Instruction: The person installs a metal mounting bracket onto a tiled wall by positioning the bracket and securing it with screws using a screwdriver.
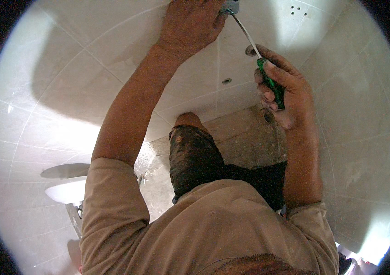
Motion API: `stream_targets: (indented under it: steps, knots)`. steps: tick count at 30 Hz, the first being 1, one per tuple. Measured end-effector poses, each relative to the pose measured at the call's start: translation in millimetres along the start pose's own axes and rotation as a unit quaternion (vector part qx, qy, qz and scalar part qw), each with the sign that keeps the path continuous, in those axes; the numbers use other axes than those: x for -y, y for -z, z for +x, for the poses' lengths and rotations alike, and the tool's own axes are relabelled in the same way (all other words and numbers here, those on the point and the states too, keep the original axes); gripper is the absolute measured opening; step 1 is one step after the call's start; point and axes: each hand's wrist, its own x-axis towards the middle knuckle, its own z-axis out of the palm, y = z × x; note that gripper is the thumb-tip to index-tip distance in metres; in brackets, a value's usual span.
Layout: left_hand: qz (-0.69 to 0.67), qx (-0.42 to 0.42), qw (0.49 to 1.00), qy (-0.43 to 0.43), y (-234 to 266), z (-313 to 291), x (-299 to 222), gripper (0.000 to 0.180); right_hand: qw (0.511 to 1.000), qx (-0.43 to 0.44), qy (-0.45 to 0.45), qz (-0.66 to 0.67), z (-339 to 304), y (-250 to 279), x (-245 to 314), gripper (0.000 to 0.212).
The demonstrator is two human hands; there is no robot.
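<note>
My right hand (284,89) is wrapped round the green handle of a screwdriver (272,85), its index finger stretched along the shaft side. The long metal shaft slants up and left. Its tip meets a small grey metal piece (231,6) against the tiled wall, at the top edge of the view. My left hand (192,25) is up at that piece, fingers bent and closed at its left side, close by the screwdriver tip. The upper edge cuts off part of this hand and of the metal piece, so its full shape is hidden.
Pale tiles cover the wall (112,50). A round hole (226,81) sits below the metal piece, and several small dark holes (298,10) are at the upper right. A white washbasin (69,190) hangs at the left. My knee (190,121) is near the wall above a rough floor (245,130).
</note>
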Motion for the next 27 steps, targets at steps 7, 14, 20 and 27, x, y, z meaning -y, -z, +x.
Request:
stream_targets:
  steps: [7, 14, 20, 27]
  knots:
    - [-0.015, -0.012, 1.0, -0.017, -2, 3, -3, 0.058, 0.675, -0.1, 0.412, -0.604, 9, 8, -13, 0.037]
    - [-0.014, -0.015, 1.0, -0.009, -1, 1, -2, 0.061, 0.993, 0.077, 0.023, 0.085, 5, 19, -3, 0.036]
    - [-0.005, -0.018, 1.0, -0.016, -2, -1, -4, 0.062, 0.999, 0.026, -0.009, 0.033, 1, 11, -7, 0.035]
    - [-0.017, 0.011, 1.0, 0.006, 3, 0, -2, 0.058, 0.959, 0.018, 0.191, -0.21, 4, 16, 0, 0.031]
